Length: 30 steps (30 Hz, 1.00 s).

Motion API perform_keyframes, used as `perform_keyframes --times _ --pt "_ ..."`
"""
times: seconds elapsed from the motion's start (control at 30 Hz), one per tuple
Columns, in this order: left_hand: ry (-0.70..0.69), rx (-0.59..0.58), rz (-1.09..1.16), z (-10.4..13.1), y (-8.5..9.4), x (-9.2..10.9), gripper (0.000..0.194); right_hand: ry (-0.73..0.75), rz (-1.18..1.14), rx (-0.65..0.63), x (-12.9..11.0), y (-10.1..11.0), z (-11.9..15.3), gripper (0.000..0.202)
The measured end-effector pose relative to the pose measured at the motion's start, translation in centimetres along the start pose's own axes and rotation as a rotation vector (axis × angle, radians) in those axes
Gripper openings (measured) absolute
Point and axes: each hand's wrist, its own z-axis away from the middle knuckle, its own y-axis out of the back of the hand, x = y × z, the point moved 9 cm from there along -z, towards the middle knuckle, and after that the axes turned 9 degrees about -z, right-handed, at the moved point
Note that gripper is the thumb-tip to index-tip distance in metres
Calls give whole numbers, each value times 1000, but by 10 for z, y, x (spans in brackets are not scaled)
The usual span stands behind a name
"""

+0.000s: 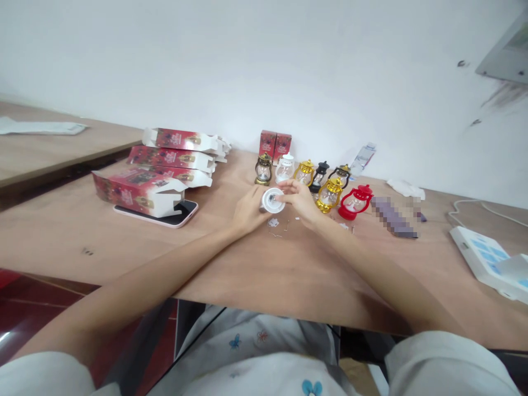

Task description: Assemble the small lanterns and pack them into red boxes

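Observation:
A round white piece [273, 201], its open underside facing me, is between my hands above the table. My left hand [248, 210] is wrapped round its left side. The fingers of my right hand [297, 199] are at its right edge, pinched on something small and dark that I cannot make out. Behind my hands stand small lanterns: a bronze one [263, 169], a white one [284, 168], a black one [320, 176] and gold ones [329, 195]. A red lantern [356, 202] is to the right. Small white scraps [273, 223] lie below the white piece.
Open red boxes [140, 190] lie at the left, the nearest on a phone [181, 219]. Two upright red boxes [275, 144] stand by the wall. A clear plastic bottle [363, 157], a white tissue [406, 188] and a white power strip [487, 258] are at the right.

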Motion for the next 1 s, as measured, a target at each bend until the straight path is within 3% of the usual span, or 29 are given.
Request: perform_keyframes --times 0.13,0.27,0.37,0.43,0.6,0.83,1.0 --pt "-7 23 14 0 3 2 33 44 -5 -10 -5 2 3 36" --pt "-5 46 35 -1 4 1 36 52 55 -4 -8 24 2 31" --pt "15 41 34 -2 2 -3 37 26 205 0 -3 45 3 23" --pt "42 43 37 -2 1 -6 37 14 368 -89 4 46 8 16" --pt "87 51 46 -3 1 -10 38 88 796 -326 20 29 28 14" --pt "83 49 77 -4 1 -10 38 352 976 -317 8 -5 35 18" --pt "81 62 50 -4 0 -13 37 335 983 -385 20 -25 36 16"
